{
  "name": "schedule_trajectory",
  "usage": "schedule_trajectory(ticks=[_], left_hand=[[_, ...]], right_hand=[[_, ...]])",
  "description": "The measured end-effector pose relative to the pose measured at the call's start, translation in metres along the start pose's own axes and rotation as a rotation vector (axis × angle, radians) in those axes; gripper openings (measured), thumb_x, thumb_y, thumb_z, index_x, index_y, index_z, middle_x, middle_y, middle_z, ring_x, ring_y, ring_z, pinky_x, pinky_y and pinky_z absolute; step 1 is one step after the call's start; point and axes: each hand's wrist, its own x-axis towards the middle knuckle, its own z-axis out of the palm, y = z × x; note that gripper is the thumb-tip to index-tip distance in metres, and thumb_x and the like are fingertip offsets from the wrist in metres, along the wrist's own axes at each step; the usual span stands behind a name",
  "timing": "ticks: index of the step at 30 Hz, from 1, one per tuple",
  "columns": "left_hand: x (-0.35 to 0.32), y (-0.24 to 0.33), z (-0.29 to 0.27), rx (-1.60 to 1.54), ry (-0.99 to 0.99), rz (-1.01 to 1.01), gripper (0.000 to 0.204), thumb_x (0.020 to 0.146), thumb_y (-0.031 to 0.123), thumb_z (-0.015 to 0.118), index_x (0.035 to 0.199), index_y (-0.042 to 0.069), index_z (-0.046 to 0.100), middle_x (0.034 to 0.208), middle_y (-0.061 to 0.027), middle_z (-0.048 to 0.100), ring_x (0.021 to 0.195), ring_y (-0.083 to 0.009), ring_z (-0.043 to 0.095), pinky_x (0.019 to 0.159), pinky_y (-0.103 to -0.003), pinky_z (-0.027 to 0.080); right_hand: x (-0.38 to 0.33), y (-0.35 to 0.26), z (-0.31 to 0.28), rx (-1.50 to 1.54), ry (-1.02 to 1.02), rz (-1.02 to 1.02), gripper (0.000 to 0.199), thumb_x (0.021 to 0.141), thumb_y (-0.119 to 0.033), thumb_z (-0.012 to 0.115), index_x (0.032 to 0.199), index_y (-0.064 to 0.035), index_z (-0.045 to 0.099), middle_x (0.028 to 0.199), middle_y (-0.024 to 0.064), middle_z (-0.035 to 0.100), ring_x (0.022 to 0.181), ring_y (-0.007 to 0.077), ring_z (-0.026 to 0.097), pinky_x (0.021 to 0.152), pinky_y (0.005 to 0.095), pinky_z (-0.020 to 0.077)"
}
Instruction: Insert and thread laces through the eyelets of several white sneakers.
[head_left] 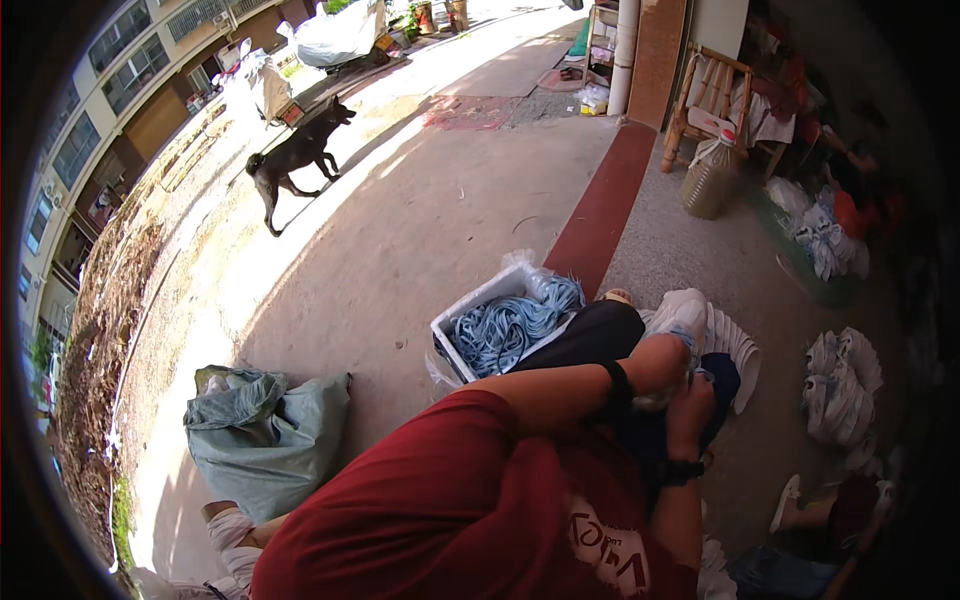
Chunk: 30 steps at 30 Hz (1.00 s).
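My left hand [662, 362] is closed against a white canvas shoe [682, 312] at my lap, its fingertips mostly hidden behind the hand. My right hand [690, 408] is curled just below it, gripping a light-blue shoelace [706, 375] that shows above the knuckles. Both wrists wear dark bands. A row of nested white shoes [733, 350] stands right behind the held one. To the left of my knee, a white foam box [447, 345] holds a tangle of light-blue shoelaces [505, 325].
A green woven sack [270, 430] sits at the left. More white shoes [842, 385] are piled at the right. Farther off are a large plastic bottle [711, 178], a bamboo chair [708, 100] and a black dog [300, 155]. People sit along the right edge.
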Motion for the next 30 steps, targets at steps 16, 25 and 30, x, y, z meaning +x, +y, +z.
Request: schedule_trajectory(ticks=[16, 25, 30], left_hand=[[-0.006, 0.024, -0.005, 0.285, -0.071, 0.229, 0.013, 0.072, 0.014, 0.059, 0.078, 0.007, 0.068, 0.081, -0.013, 0.065, 0.075, -0.028, 0.065, 0.064, -0.038, 0.051], [-0.032, -0.004, -0.061, 0.284, -0.174, 0.096, 0.014, 0.069, 0.016, 0.061, 0.075, 0.004, 0.067, 0.075, -0.0144, 0.065, 0.075, -0.0276, 0.065, 0.064, -0.038, 0.051], [-0.042, -0.061, -0.045, -0.369, -0.176, -0.022, 0.016, 0.072, 0.012, 0.062, 0.079, -0.003, 0.065, 0.072, -0.0108, 0.064, 0.067, -0.0213, 0.062, 0.063, -0.033, 0.049]], right_hand=[[-0.002, 0.012, 0.008, 0.377, 0.024, 0.124, 0.025, 0.087, -0.018, 0.054, 0.077, 0.0046, 0.054, 0.073, 0.0191, 0.061, 0.065, 0.0184, 0.056, 0.059, 0.0347, 0.0428], [-0.002, 0.015, 0.007, 0.255, 0.024, 0.187, 0.011, 0.08, -0.006, 0.056, 0.076, 0.0038, 0.053, 0.067, 0.0138, 0.056, 0.059, 0.0197, 0.052, 0.056, 0.0337, 0.0414], [0.001, -0.035, -0.009, 0.133, 0.157, 0.02, 0.009, 0.078, -0.006, 0.056, 0.074, 0.0029, 0.055, 0.076, 0.0156, 0.054, 0.072, 0.0272, 0.055, 0.062, 0.0375, 0.0431]])
